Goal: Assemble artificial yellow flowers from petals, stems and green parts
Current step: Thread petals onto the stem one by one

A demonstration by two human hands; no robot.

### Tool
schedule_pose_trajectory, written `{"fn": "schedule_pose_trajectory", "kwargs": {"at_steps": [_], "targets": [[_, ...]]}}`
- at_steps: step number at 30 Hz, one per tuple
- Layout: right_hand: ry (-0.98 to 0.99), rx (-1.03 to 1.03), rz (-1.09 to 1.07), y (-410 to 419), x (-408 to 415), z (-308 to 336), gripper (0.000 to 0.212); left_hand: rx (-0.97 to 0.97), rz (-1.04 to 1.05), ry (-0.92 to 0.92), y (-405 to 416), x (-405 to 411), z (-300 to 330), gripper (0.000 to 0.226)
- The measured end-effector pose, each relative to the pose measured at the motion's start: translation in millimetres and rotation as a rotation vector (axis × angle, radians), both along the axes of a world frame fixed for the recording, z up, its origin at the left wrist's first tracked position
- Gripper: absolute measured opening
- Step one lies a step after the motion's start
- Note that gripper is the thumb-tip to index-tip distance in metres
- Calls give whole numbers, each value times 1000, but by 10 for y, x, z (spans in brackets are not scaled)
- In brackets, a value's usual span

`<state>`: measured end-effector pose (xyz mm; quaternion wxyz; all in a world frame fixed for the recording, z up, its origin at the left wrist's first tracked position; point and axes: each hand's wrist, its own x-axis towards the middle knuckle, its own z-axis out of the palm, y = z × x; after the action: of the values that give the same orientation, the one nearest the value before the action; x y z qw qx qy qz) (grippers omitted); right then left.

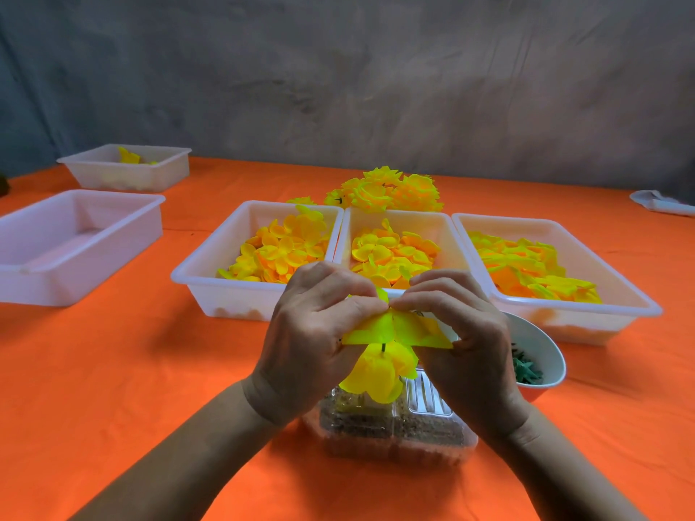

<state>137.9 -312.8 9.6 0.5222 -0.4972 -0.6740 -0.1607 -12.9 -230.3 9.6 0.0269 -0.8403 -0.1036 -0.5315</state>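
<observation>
1. At the left edge of the frame, an empty white tray [75,246] sits on the orange table [113,370]
2. Centre frame, the left hand [312,332] pinches a flat yellow petal layer [395,327]
3. A thin dark stem [383,347] runs roughly vertically through that layer, with a yellow bloom [380,374] hanging at its lower end, pointing toward the viewer
4. The right hand [462,336] pinches the same layer's right side
5. Lower right, a bowl [545,355] holds green parts [524,368]

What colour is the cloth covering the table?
Bright orange tablecloth, plainly visible in the head view.
</observation>
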Motion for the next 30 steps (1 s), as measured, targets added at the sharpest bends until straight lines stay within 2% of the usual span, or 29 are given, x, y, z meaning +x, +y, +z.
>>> {"fn": "schedule_pose_trajectory", "kwargs": {"at_steps": [1, 4, 8, 16, 19, 21, 23, 27, 30], "targets": [[22, -15, 7, 2, -3, 1, 12, -5, 0, -3, -2, 7, 1, 9], [87, -69, 17, 1, -15, 20, 20, -29, -8, -4, -9, 12, 6, 13], [128, -129, 72, -32, -26, 72, 17, -63, -30, 16, -17, 11, 29, 17], [55, -186, 66, -43, -20, 134, 13, -191, -106, 83, 1, -16, 68, 16], [207, -272, 142, -51, -4, 118, 16, -299, -194, 87, -6, -36, 94, 22], [274, -318, 160, -52, 4, 102, 27, -323, -209, 91, -8, -37, 100, 19], [271, -319, 154, -48, 3, 90, 31, -286, -183, 97, -7, -29, 91, 16], [184, -237, 131, -47, -1, 83, 17, -115, -81, 105, 5, -33, 62, 9], [98, -165, 90, -38, 17, 59, 26, 33, -3, 80, -5, -33, 36, 9]]}}
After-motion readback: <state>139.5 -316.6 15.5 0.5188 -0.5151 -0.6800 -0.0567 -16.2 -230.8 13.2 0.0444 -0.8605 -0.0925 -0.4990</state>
